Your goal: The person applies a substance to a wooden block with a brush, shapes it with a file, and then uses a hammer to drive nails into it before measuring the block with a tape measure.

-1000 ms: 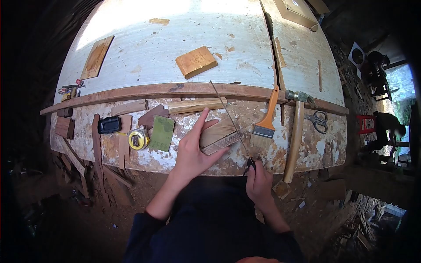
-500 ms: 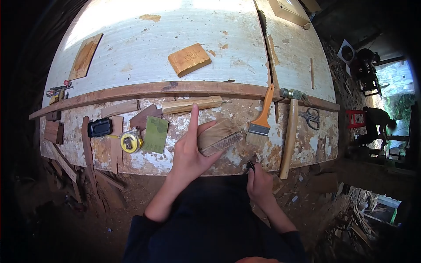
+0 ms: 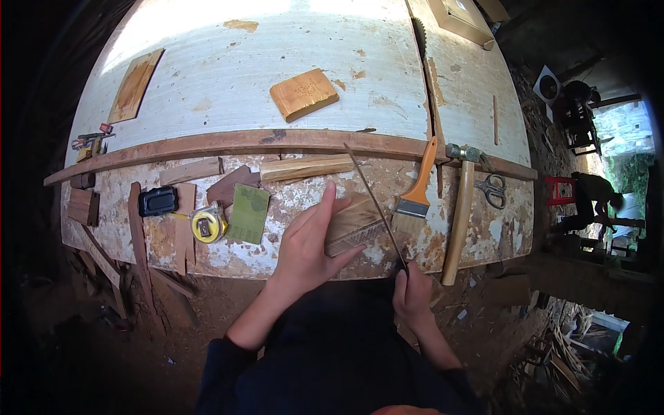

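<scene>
My left hand [image 3: 303, 242] is closed around a brown wood block [image 3: 351, 220], its index finger stretched along the upper left side and its thumb under the near edge. Rows of cut marks run along the block's near face. In my right hand [image 3: 415, 294], a thin, long file [image 3: 371, 192] is gripped by its dark handle. The file slants up and to the left, overlapping the block's right end in this view. Right of it lie a paintbrush [image 3: 417, 187] with an orange handle and a hammer [image 3: 459, 218]. A green sandpaper sheet [image 3: 247, 214] lies left of the block.
A tape measure [image 3: 207, 225], a black case [image 3: 158, 201] and wood scraps lie at left. Scissors [image 3: 492, 191] rest beyond the hammer. Across the bench runs a wooden strip [image 3: 228, 143]; behind it sit an orange-brown block [image 3: 304, 95] and a saw blade [image 3: 419, 38]. A person [image 3: 591, 197] bends at far right.
The file has swung into view, from seen nearly end-on by my right hand to slanting up over the block. My left hand and the block have shifted slightly right.
</scene>
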`<state>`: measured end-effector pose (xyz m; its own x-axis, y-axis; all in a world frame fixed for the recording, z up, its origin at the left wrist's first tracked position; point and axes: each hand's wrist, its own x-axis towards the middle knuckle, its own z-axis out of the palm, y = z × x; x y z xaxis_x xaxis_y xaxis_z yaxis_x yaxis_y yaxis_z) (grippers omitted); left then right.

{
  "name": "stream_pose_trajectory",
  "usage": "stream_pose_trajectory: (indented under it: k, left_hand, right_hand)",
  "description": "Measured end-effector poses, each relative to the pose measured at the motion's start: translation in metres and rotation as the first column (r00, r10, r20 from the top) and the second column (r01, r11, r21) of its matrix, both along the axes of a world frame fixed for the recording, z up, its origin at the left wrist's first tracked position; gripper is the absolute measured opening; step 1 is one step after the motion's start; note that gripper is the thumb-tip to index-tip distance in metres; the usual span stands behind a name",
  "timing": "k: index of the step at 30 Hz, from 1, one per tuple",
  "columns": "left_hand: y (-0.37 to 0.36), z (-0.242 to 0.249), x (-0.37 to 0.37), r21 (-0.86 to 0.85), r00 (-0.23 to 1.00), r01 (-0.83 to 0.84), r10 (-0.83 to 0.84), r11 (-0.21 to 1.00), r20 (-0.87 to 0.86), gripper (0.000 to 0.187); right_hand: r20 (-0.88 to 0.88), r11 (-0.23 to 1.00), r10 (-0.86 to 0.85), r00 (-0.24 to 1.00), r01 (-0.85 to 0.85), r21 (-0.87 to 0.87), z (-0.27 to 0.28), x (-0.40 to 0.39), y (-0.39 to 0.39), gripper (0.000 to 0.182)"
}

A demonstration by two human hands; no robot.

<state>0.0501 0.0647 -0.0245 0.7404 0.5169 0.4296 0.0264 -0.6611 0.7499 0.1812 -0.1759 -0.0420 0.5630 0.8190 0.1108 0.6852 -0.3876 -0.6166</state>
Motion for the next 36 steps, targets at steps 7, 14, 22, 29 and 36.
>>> stream_pose_trajectory:
  k: [7,14,22,29,36]
  left_hand:
    - [0.002,0.003,-0.004,-0.134,1.0,0.024,-0.026,0.991,-0.016,0.13]
    - [0.033,0.035,-0.002,-0.445,0.967,0.083,-0.18,0.892,-0.181,0.124]
    - [0.062,0.02,0.009,-0.3,0.942,-0.041,-0.063,0.953,-0.329,0.087]
    - [0.025,0.036,-0.018,-0.039,0.972,0.001,-0.01,0.999,-0.234,0.111]
    - [0.022,0.024,-0.033,0.07,0.976,-0.044,0.058,0.997,-0.209,0.126]
  right_hand:
    - [-0.208,0.977,-0.2,0.957,0.21,0.026,0.015,0.017,0.028,0.017]
    - [0.133,0.987,-0.107,0.985,0.089,0.135,0.036,0.035,0.059,0.028]
    - [-0.208,0.964,0.117,0.971,-0.061,0.261,0.037,0.028,0.105,0.054]
    - [-0.188,0.993,0.061,0.98,-0.041,0.109,0.032,0.018,0.11,0.039]
    - [0.078,0.956,0.118,0.99,-0.135,0.26,0.033,0.016,0.105,0.035]
